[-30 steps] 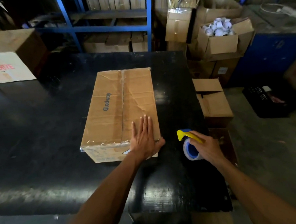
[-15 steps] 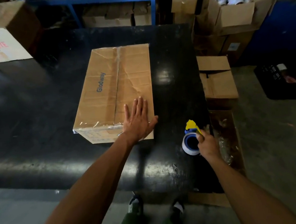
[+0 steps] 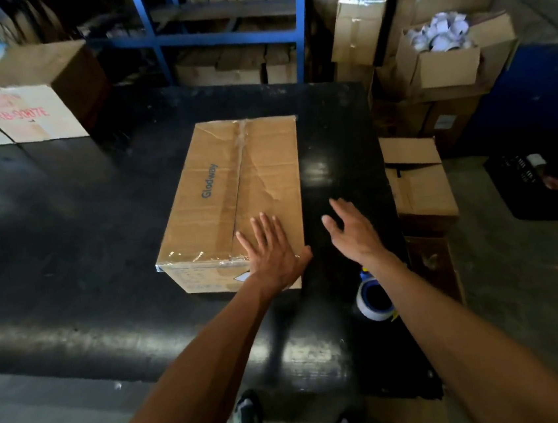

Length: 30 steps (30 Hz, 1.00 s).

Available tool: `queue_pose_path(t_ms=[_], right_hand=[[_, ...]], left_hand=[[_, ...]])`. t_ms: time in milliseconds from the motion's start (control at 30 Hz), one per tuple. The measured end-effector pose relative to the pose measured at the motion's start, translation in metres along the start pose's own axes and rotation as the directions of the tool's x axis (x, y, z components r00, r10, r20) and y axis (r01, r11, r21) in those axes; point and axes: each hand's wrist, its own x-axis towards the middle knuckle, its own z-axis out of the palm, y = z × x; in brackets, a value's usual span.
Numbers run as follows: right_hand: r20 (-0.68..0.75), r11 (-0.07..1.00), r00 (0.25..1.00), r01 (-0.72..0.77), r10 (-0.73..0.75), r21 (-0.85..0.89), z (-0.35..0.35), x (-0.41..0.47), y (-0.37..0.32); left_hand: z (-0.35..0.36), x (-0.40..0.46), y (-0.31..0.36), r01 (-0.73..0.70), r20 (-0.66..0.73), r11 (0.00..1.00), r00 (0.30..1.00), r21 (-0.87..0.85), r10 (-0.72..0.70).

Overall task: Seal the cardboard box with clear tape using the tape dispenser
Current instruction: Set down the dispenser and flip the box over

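Note:
A brown cardboard box [image 3: 231, 195] printed "Glodway" lies on the black table [image 3: 67, 240], with clear tape along its centre seam and near edge. My left hand [image 3: 273, 250] rests flat on the box's near right corner, fingers spread. My right hand [image 3: 352, 231] hovers open above the table just right of the box, holding nothing. The tape dispenser [image 3: 372, 296], a blue and white roll with a bit of yellow, lies on the table near its right edge, partly hidden under my right forearm.
A large carton with red print [image 3: 26, 110] sits at the table's far left. Right of the table stand stacked cartons [image 3: 419, 182], an open box of white rolls [image 3: 443, 52] and a black crate [image 3: 536, 184]. Blue shelving [image 3: 225, 38] stands behind.
My right hand has let go of the tape dispenser, leaving it on the table, and moved forward and up beside the box. The left hand stays on the box.

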Motion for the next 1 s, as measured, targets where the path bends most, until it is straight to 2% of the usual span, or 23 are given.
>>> queue_pose_path(t_ms=[100, 167, 233, 300, 467, 533, 600, 633, 700, 800, 900, 1000], right_hand=[[0.046, 0.976, 0.987, 0.161, -0.156, -0.149, 0.007, 0.034, -0.048], [0.119, 0.935, 0.969, 0.240, -0.216, -0.262, 0.022, 0.048, -0.068], [0.196, 0.871, 0.948, 0.308, -0.249, -0.383, 0.039, 0.054, -0.079], [0.205, 0.852, 0.949, 0.305, -0.238, -0.425, 0.060, 0.048, -0.088], [-0.069, 0.884, 0.980, 0.136, -0.186, -0.447, 0.118, 0.009, -0.137], [-0.145, 0.860, 0.949, 0.180, -0.279, -0.477, 0.127, 0.003, -0.159], [-0.175, 0.835, 0.915, 0.237, -0.364, -0.497, 0.119, 0.007, -0.171], [-0.146, 0.832, 0.928, 0.227, -0.342, -0.506, 0.109, 0.011, -0.172], [-0.043, 0.842, 0.983, 0.129, -0.178, -0.523, 0.092, 0.022, -0.160], [0.028, 0.896, 0.999, -0.012, 0.028, -0.444, 0.082, 0.031, -0.127], [0.015, 0.905, 0.997, -0.058, 0.071, -0.421, 0.087, 0.026, -0.123], [-0.081, 0.898, 0.992, -0.122, 0.097, -0.422, 0.093, 0.018, -0.135]], left_hand=[[-0.004, -0.011, -0.018, -0.048, 0.055, 0.999, 0.997, 0.021, 0.047], [-0.001, -0.018, -0.040, -0.132, 0.057, 0.991, 0.990, 0.022, 0.131], [0.005, -0.017, -0.073, -0.232, 0.006, 0.970, 0.973, 0.065, 0.232], [0.002, -0.011, -0.112, -0.334, 0.019, 0.931, 0.942, 0.149, 0.335], [-0.031, 0.012, -0.214, -0.538, 0.120, 0.803, 0.842, 0.257, 0.526], [-0.050, 0.024, -0.248, -0.568, 0.199, 0.776, 0.823, 0.273, 0.532], [-0.066, 0.036, -0.270, -0.552, 0.261, 0.793, 0.830, 0.258, 0.493], [-0.072, 0.040, -0.275, -0.531, 0.289, 0.812, 0.839, 0.242, 0.462], [-0.074, 0.046, -0.276, -0.485, 0.307, 0.852, 0.856, 0.198, 0.416], [-0.056, 0.053, -0.274, -0.470, 0.224, 0.867, 0.874, 0.163, 0.432], [-0.056, 0.070, -0.284, -0.517, 0.182, 0.829, 0.854, 0.210, 0.487], [-0.072, 0.091, -0.289, -0.556, 0.207, 0.775, 0.831, 0.301, 0.516]])
